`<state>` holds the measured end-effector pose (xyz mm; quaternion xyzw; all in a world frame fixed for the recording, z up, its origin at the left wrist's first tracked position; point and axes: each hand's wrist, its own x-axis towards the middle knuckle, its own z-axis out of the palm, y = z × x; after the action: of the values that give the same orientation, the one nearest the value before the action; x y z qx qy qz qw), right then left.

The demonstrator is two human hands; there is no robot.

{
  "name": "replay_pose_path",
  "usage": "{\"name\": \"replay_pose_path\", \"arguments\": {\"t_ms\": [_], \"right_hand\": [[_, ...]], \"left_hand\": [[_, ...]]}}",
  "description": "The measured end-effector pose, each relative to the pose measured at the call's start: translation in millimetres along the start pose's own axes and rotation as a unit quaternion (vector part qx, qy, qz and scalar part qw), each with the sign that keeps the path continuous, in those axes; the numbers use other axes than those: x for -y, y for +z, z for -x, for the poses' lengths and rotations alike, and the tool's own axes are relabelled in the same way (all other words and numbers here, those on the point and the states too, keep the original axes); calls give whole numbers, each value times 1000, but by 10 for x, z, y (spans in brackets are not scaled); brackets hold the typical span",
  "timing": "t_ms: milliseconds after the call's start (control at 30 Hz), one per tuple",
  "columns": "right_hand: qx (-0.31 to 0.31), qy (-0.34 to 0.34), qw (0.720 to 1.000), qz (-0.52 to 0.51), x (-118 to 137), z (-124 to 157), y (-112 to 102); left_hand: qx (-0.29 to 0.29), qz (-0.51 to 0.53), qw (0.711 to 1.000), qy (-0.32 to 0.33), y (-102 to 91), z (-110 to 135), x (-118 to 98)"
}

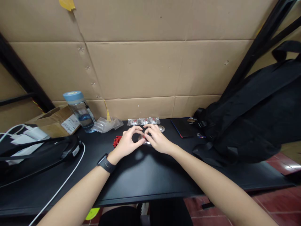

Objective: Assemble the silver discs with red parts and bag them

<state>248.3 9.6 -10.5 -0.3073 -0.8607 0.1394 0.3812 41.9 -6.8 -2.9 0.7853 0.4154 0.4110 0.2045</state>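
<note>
**Both hands crowding one little red-and-shiny piece**

So, using the packet row (144, 121) as the landmark: the small shiny piece (140, 137) sits just on the wearer's side of it, between the two hands. Left hand (128, 141) comes in from its left, right hand (158, 139) from its right, and neither is really nearer. Piece looks roundish, mostly covered, so no long axis I can make out. Right thumb and fingertip look pinched on it; left fingers are curled round, but can't tell if they're actually gripping.

Counts, all from that row: three clear packets in it, one silvery disc (161, 128) just off its right end, one red cord bundle (117, 141) left and closer in, one clear bag (107, 124) and one bottle (85, 119) further left, one dark flat case (182, 127) to the right.
</note>
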Motion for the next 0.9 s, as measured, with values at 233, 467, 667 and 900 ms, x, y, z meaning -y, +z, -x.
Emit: {"name": "replay_pose_path", "arguments": {"t_ms": [233, 467, 667, 900], "right_hand": [[34, -1, 999, 37, -56, -16, 10], [115, 97, 978, 146, -194, 4, -96], [90, 147, 984, 36, -283, -45, -55], [-75, 272, 909, -308, -220, -122, 81]], "left_hand": [[67, -137, 988, -3, 9, -4, 129], [51, -199, 978, -23, -23, 0, 200], [20, -200, 979, -45, -36, -18, 174], [-39, -145, 984, -97, -2, -44, 145]]}}
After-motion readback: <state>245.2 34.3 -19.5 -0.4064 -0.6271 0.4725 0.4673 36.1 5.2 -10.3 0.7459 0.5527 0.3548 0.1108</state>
